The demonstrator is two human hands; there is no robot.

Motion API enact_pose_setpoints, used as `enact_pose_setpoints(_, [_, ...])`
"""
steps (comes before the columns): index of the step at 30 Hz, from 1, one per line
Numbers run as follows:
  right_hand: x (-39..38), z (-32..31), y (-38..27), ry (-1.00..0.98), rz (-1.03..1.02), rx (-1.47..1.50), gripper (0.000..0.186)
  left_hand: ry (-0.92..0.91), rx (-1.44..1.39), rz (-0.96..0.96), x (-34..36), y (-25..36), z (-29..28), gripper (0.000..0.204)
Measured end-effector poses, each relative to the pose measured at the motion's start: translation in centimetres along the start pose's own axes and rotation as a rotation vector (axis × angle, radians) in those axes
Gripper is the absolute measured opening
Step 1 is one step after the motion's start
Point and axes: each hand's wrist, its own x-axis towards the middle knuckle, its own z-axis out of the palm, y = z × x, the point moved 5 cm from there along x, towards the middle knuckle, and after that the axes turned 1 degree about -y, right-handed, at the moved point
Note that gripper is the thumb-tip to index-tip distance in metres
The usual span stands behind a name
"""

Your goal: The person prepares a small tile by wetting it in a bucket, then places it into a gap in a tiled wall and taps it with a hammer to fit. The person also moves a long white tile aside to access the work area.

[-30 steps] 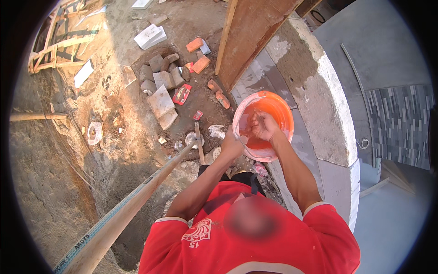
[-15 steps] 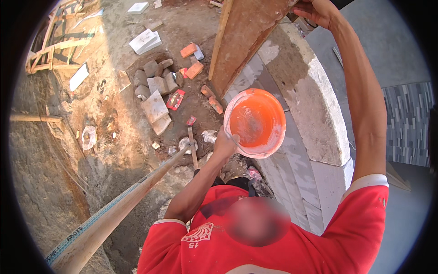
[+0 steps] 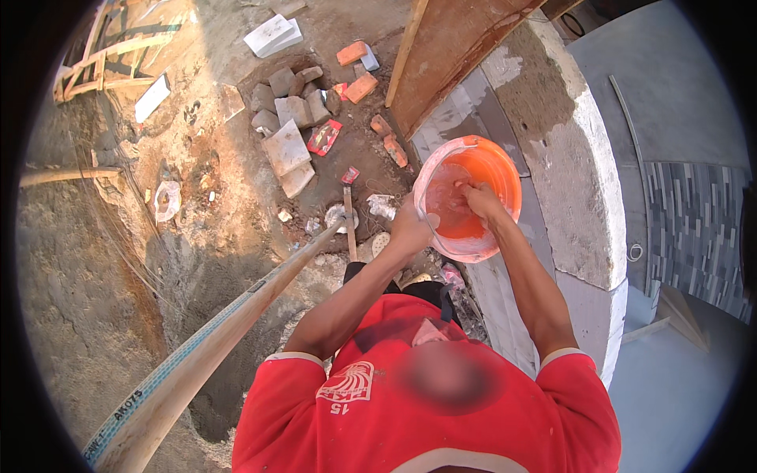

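Note:
An orange plastic bucket, smeared with pale residue at its rim, is tilted so that its mouth faces me. My left hand is closed round the near left side of its rim. Inside the mouth is my right hand, its fingers partly spread and bent, with nothing visible in them. Wet-looking residue coats the bucket's inside. Just right of the bucket runs a curved wall top of pale blocks, patched with grey mortar.
A brown wooden board leans by the wall's far end. Left of it lie orange bricks, stone blocks and white tiles. A long wooden pole slants up from the lower left. Patterned grey tiling lies beyond the wall.
My right hand has come down from the wooden board at the top into the bucket. The bucket, still in my left hand, sits slightly further right in view and is tilted differently.

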Motion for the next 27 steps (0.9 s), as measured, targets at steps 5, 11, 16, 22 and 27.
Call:
enact_pose_setpoints(5, [1.6, 2.6, 7.0, 0.075, 0.279, 0.448, 0.021, 0.022, 0.161, -0.056, -0.5, -1.7, 0.3, 0.062])
enact_pose_setpoints(11, [-0.8, 1.4, 1.0, -0.456, 0.2, 1.146, 0.021, 0.023, 0.054, -0.067, -0.4, -3.5, 0.1, 0.063])
enact_pose_setpoints(16, [-5.3, -10.1, -16.6, -0.457, -0.295, 1.001, 0.029, 0.005, 0.014, -0.06, -0.4, -4.3, -0.2, 0.062])
enact_pose_setpoints(22, [-7.9, -19.6, -37.6, 0.018, -0.611, 0.518, 0.037, -0.022, -0.064, -0.029, -0.4, -3.9, -0.1, 0.06])
enact_pose_setpoints(27, [-7.4, -19.9, -44.6, -0.063, -0.645, 0.43, 0.033, -0.009, 0.0, -0.056, -0.5, -3.0, -0.3, 0.061])
